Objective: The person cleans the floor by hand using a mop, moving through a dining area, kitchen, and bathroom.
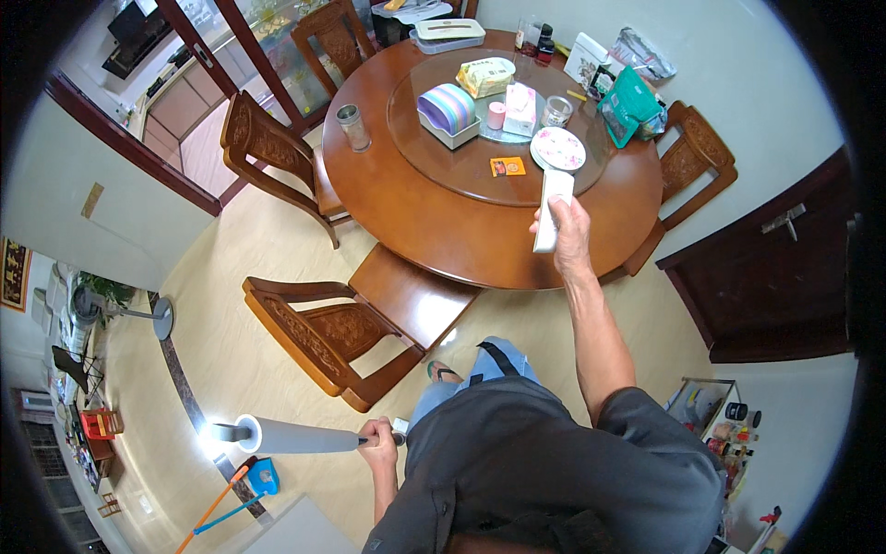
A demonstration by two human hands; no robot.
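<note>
My right hand (569,232) is closed around a flat white rectangular object (554,211), held over the near right part of the round wooden table (443,235). Its far end comes up to a floral-patterned round container (558,149) on the glass turntable (450,170); whether they touch I cannot tell. Low at the left, my left hand (379,443) grips the dark handle end of a long grey-white cylindrical object (297,436), which points left over the floor. A small white item (400,425) shows beside that hand. An orange packet (507,166) lies left of the floral container.
On the turntable stand a striped item in a white holder (450,121), a tissue pack (484,76) and a glass jar (556,112). A glass tumbler (354,128) is at the table's left. Carved wooden chairs (346,332) surround it. A blue dustpan (263,476) and broom lie lower left.
</note>
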